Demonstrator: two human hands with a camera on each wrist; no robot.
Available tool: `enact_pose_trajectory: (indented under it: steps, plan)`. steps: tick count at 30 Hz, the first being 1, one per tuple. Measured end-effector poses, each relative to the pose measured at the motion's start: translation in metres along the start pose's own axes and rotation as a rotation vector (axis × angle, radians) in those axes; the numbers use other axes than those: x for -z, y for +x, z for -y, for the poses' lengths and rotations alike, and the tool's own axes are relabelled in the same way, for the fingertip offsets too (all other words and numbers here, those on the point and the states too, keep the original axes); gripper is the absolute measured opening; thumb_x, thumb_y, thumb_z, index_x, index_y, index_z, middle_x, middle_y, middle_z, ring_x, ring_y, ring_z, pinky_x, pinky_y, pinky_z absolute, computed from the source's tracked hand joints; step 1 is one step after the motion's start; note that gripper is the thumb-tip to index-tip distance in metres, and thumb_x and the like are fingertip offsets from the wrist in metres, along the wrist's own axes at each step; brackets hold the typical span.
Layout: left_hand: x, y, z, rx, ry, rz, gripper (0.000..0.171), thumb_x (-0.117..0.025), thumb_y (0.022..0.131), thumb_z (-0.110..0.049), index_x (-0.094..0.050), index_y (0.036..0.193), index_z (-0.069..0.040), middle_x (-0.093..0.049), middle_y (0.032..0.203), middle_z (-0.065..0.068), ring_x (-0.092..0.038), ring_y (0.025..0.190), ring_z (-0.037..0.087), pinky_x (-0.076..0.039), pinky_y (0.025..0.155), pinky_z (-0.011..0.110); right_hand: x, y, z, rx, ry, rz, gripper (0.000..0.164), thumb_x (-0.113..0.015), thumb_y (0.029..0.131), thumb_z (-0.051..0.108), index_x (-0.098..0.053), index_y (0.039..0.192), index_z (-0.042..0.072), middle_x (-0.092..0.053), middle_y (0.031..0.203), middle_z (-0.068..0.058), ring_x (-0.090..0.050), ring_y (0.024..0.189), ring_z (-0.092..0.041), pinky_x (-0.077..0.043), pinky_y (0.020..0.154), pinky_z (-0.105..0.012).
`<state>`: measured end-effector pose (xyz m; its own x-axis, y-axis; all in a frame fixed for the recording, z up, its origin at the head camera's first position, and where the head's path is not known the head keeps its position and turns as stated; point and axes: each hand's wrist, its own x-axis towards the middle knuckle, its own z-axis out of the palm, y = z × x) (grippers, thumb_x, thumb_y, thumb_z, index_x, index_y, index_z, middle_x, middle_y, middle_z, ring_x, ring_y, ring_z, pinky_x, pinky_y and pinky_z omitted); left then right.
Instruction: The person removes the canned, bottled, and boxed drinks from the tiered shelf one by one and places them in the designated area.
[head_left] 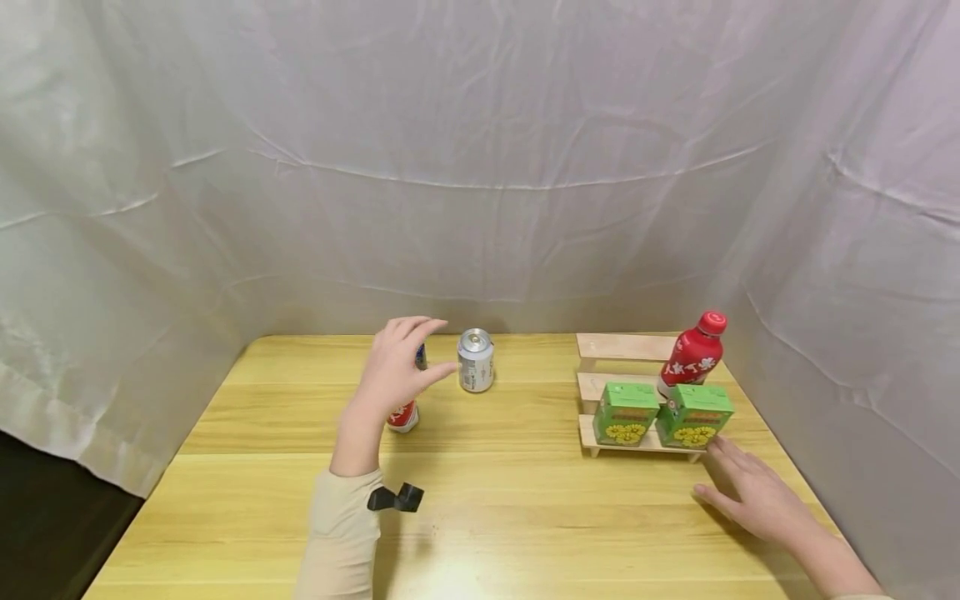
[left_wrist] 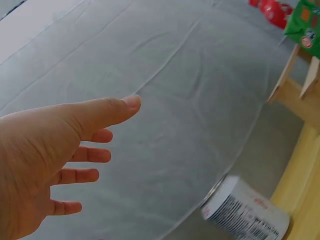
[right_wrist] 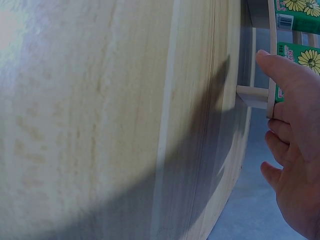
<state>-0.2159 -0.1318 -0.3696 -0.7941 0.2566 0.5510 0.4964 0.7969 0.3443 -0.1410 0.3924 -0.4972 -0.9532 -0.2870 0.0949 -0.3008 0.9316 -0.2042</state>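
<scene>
My left hand hovers over the table with thumb and fingers spread apart and nothing between them. A silver-white can stands upright just right of its fingertips. Partly hidden behind that hand are a red item with a white base and a small blue item; their kinds cannot be told. My right hand lies low beside the front right corner of a wooden tiered rack, its fingers loosely extended near the right green carton. Whether they touch it is unclear. A second green carton stands left of that one.
A red bottle stands, leaning a little in view, on the rack behind the cartons. Grey-white curtains enclose the table at the back and sides. Black tape sticks out from the left sleeve.
</scene>
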Motion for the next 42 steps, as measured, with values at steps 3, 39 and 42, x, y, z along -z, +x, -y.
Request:
enact_pose_trajectory:
  steps: [3,39,42]
  plan:
    - [-0.006,0.006,-0.009,-0.079,0.032,-0.001,0.06,-0.079,0.077,-0.046,-0.063,0.127,-0.017,-0.063,0.125,0.006,-0.053,0.119,0.028,-0.041,0.101,0.051,0.0,-0.001,0.0,0.002,0.007,0.0,0.078,-0.066,0.088,0.048,-0.046,0.138,-0.01,-0.038,0.145,-0.037,-0.04,0.13,-0.053,-0.033,0.103,-0.063]
    - [-0.081,0.094,-0.131,-0.586,0.366,0.178,0.048,-0.051,0.094,-0.058,-0.059,0.131,-0.027,-0.061,0.128,-0.01,-0.051,0.122,0.014,-0.04,0.102,0.036,0.002,-0.004,0.004,0.008,0.015,-0.013,0.077,-0.064,0.09,0.047,-0.045,0.138,-0.01,-0.036,0.146,-0.037,-0.039,0.131,-0.053,-0.031,0.105,-0.064]
    - [-0.089,0.099,-0.139,-0.58,0.381,0.204,0.049,-0.048,0.095,-0.059,-0.057,0.132,-0.029,-0.06,0.13,-0.011,-0.05,0.123,0.013,-0.04,0.102,0.036,0.003,-0.003,0.004,0.009,0.012,-0.015,0.077,-0.064,0.09,0.047,-0.045,0.138,-0.011,-0.036,0.146,-0.037,-0.04,0.131,-0.053,-0.031,0.104,-0.064]
